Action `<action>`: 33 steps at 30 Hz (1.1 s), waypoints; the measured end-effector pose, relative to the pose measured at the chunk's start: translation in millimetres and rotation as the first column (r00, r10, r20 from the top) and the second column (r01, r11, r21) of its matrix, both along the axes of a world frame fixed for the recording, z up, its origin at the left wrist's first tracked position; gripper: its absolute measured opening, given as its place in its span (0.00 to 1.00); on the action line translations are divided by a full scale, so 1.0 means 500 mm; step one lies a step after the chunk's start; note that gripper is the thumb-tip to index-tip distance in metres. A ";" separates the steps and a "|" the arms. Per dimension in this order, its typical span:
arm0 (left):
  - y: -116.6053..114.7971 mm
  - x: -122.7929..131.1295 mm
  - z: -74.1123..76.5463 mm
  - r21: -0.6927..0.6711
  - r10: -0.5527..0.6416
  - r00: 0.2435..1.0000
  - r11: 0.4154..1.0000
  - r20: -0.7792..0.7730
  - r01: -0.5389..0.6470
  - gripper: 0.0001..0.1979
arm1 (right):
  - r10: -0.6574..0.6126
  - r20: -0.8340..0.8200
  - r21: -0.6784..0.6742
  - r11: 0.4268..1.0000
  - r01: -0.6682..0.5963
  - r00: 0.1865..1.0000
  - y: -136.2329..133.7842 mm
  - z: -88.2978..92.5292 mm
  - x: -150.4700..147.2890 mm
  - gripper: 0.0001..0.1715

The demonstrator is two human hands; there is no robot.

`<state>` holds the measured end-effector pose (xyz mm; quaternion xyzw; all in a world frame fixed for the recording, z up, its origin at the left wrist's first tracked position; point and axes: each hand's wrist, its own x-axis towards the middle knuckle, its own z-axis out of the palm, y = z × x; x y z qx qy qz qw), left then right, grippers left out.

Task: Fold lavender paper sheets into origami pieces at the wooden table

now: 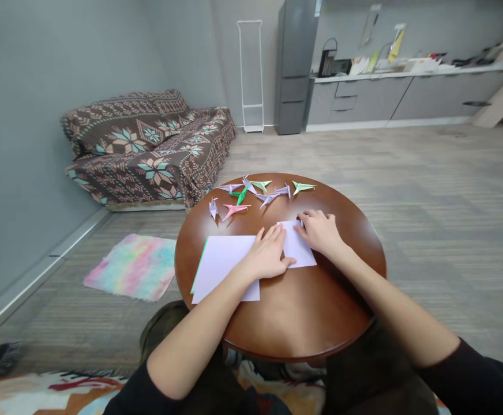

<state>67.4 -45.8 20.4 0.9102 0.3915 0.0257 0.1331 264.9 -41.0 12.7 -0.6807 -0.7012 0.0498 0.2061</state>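
Pressing down now on the small lavender sheet of paper [299,252], two bare hands are at work near the middle of the round, glossy brown wooden table [295,323]. On the left, the left hand [270,252] lies flat and open, fingers extended over the sheet's left side, thumb out near its lower edge. Over at the far right corner, the right hand [319,229] has its fingers bent down to the paper; whether they pinch the edge, I cannot tell from here.

And what a line-up at the far side! Folded pointed paper figures in lavender, pale green, pink and deep green, the pink figure [235,211] near the front, the deep green figure [240,195] just behind it. Those look like the finished ones, about nine by my count.

This sheet, though, looks early on: flat, smaller than its neighbours, perhaps folded over already, with no figure's shape yet. Left to do, I'd judge, are its remaining folds, and beside it waits a flat lavender paper stack [223,268], a green edge peeking out, apparently unfolded.
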 end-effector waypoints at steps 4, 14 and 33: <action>0.010 0.003 -0.007 0.032 0.112 0.994 0.993 0.019 -0.113 0.38 | -0.071 -0.310 -0.047 0.997 0.060 0.948 0.022 0.005 -0.013 0.25; 0.017 0.003 -0.018 -0.042 0.139 0.982 0.990 0.126 -0.135 0.35 | -0.231 -0.839 -0.222 0.972 0.077 0.493 0.024 -0.002 -0.002 0.25; 0.036 0.012 0.012 -0.707 0.794 0.078 0.486 0.603 0.514 0.19 | 0.178 -0.879 0.106 0.977 -0.183 0.443 -0.028 -0.005 -0.076 0.21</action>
